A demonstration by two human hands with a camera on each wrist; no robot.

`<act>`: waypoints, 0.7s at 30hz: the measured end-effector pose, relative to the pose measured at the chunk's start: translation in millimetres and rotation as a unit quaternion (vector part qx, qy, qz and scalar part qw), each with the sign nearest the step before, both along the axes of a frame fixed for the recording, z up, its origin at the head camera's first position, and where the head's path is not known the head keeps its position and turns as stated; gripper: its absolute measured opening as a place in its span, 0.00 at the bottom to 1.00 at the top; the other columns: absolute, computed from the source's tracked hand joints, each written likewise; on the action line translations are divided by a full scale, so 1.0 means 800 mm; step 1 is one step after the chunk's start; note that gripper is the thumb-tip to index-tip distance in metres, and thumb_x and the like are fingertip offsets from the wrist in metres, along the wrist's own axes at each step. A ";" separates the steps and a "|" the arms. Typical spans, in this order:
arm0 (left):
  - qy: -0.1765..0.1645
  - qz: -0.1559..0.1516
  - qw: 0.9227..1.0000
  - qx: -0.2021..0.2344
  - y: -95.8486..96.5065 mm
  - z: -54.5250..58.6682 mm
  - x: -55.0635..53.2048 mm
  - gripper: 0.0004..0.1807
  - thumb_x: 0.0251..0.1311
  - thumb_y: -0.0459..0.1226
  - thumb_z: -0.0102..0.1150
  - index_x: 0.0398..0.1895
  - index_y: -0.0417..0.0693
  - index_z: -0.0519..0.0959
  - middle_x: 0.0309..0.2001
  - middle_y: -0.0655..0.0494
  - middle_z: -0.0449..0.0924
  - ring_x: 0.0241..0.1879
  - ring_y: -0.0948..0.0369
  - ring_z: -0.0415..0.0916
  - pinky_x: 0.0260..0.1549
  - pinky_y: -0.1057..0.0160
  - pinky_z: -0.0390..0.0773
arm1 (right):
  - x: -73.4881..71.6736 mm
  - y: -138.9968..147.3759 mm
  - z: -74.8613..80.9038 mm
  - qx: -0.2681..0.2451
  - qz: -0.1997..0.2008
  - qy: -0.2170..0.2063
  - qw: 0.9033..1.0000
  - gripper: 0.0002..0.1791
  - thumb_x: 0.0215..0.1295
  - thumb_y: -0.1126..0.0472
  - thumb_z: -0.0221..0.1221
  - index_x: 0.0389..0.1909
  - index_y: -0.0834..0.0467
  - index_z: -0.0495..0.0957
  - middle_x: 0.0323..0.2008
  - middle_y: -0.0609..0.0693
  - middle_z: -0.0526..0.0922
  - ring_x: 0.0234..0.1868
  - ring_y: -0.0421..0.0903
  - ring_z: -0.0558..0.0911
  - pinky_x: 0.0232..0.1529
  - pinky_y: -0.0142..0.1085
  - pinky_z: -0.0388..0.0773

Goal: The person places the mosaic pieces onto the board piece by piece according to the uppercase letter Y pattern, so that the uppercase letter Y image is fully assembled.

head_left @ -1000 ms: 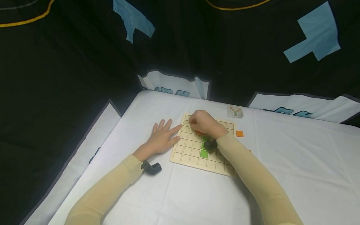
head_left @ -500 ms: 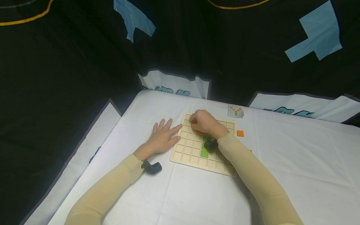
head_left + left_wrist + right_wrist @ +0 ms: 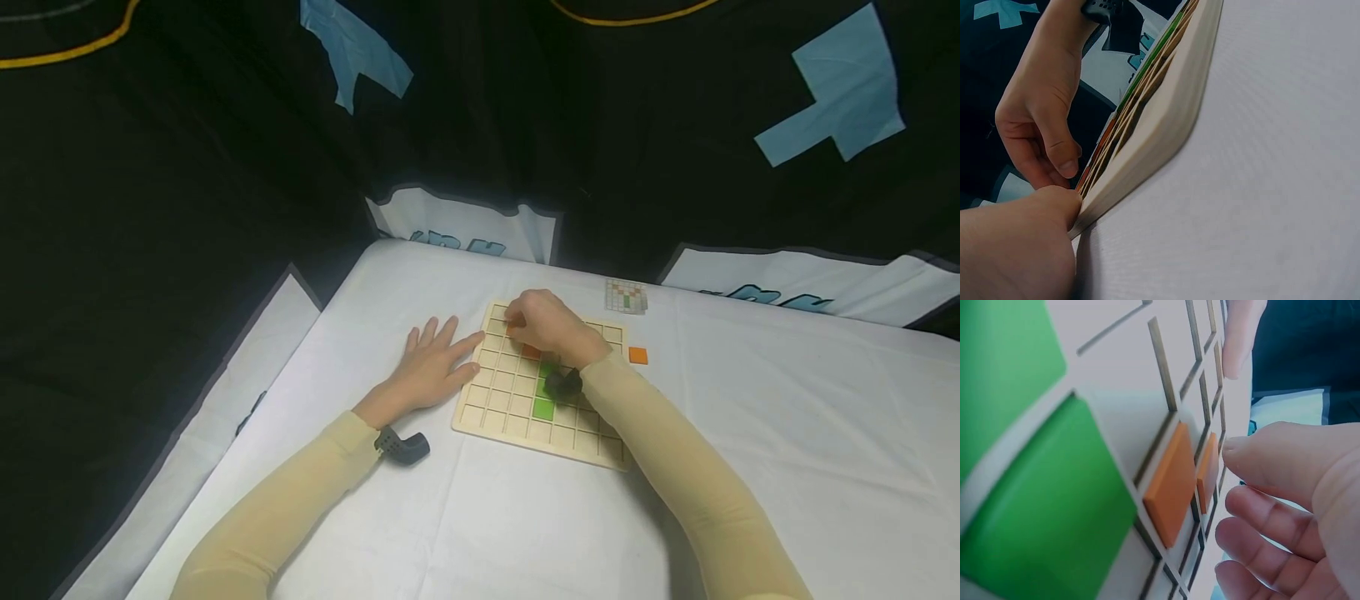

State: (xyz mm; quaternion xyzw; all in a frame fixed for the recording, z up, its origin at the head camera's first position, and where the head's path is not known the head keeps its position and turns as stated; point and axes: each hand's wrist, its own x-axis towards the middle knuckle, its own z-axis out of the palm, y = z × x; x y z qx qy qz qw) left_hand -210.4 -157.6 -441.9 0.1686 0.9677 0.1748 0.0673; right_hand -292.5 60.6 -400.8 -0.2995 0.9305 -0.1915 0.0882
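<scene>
A square wooden grid board (image 3: 495, 404) lies on the white table. My left hand (image 3: 431, 371) is spread flat to its left, thumb and index finger touching the board's edge. My right hand (image 3: 551, 323) is over the upper left part of the board, fingers loosely curled. In the right wrist view, its thumb is close beside an orange tile (image 3: 1207, 475) sitting in a cell; whether they touch I cannot tell. Another orange tile (image 3: 1170, 487) sits diagonally beside it. Green tiles (image 3: 543, 409) run down a middle column, partly hidden by the right wrist's camera.
A loose orange tile (image 3: 637, 356) lies right of the board. Behind it is a small stack of cards (image 3: 626, 297) with a printed grid pattern. Dark curtains (image 3: 480, 125) hang beyond the table's back and left edges.
The right fingers have shifted slightly, and an orange tile now shows beneath them in the upper left of the board. The left hand stays in place.
</scene>
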 end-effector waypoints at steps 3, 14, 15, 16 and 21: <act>0.002 0.001 1.000 0.000 0.000 0.000 0.001 0.32 0.76 0.54 0.43 0.80 0.59 0.60 0.82 0.35 0.44 0.80 0.31 0.34 0.75 0.27 0.36 | 0.000 0.003 0.002 -0.001 -0.006 -0.003 1.000 0.10 0.66 0.66 0.64 0.47 0.61 0.87 0.50 0.55 0.89 0.54 0.51 0.84 0.64 0.44 0.79; 0.001 0.002 1.000 -0.001 0.001 -0.002 0.000 0.32 0.76 0.54 0.43 0.80 0.59 0.60 0.82 0.35 0.44 0.81 0.32 0.34 0.75 0.27 0.36 | 0.002 0.018 0.008 -0.002 -0.014 0.004 1.000 0.15 0.64 0.66 0.65 0.52 0.62 0.86 0.55 0.57 0.87 0.58 0.53 0.84 0.65 0.46 0.78; 0.001 0.002 1.000 0.000 0.001 -0.002 0.000 0.32 0.76 0.54 0.43 0.80 0.59 0.60 0.82 0.35 0.44 0.81 0.32 0.34 0.75 0.28 0.36 | 0.003 0.020 0.010 -0.002 -0.018 0.002 1.000 0.17 0.65 0.66 0.65 0.54 0.63 0.85 0.56 0.58 0.87 0.60 0.54 0.83 0.66 0.46 0.78; 0.002 0.002 1.000 0.000 0.000 -0.002 0.000 0.32 0.76 0.54 0.43 0.80 0.60 0.60 0.82 0.35 0.44 0.81 0.32 0.34 0.75 0.28 0.36 | 0.004 0.022 0.011 0.000 -0.019 0.003 1.000 0.17 0.65 0.65 0.65 0.54 0.63 0.85 0.56 0.58 0.87 0.60 0.54 0.83 0.66 0.46 0.78; 0.007 0.001 1.000 0.007 -0.001 -0.004 -0.002 0.32 0.75 0.54 0.44 0.80 0.59 0.61 0.82 0.35 0.44 0.80 0.32 0.34 0.75 0.28 0.36 | 0.011 0.039 0.018 0.007 -0.021 0.007 1.000 0.18 0.66 0.63 0.66 0.55 0.65 0.84 0.56 0.60 0.86 0.60 0.56 0.83 0.66 0.47 0.78</act>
